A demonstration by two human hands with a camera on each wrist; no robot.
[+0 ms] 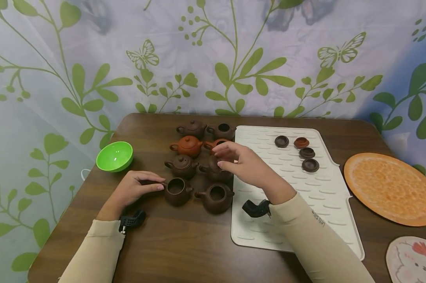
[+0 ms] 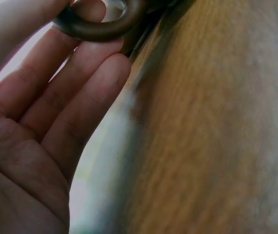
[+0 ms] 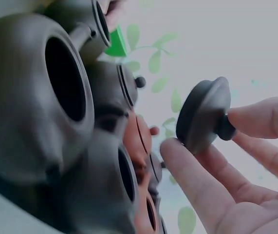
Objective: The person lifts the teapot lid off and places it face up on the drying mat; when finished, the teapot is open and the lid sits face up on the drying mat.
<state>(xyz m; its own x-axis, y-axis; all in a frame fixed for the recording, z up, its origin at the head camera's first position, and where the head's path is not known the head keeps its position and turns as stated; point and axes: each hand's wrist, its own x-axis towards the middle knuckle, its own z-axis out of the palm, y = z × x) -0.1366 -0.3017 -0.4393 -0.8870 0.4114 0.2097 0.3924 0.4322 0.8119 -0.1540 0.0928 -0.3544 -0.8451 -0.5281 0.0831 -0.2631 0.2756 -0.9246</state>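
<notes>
My left hand [image 1: 138,186] pinches the looped handle [image 2: 97,30] of a dark brown lidless teapot [image 1: 177,192] at the front left of the group. With its thumb and fingers, my right hand [image 1: 242,163] holds a dark round teapot lid [image 3: 202,114] by its knob. In the right wrist view the lid is tilted on edge, apart from the pots. Below that hand stands a dark teapot [image 1: 213,173], partly hidden, its top uncovered in the right wrist view. Another lidless dark teapot [image 1: 216,198] stands in front of it.
Lidded teapots fill the left column, among them an orange one [image 1: 188,146]; an open orange teapot [image 1: 220,144] stands at right. Several loose lids [image 1: 309,165] lie on the white mat [image 1: 262,232]. A green bowl [image 1: 114,157] sits far left, a round orange placemat [image 1: 389,188] far right.
</notes>
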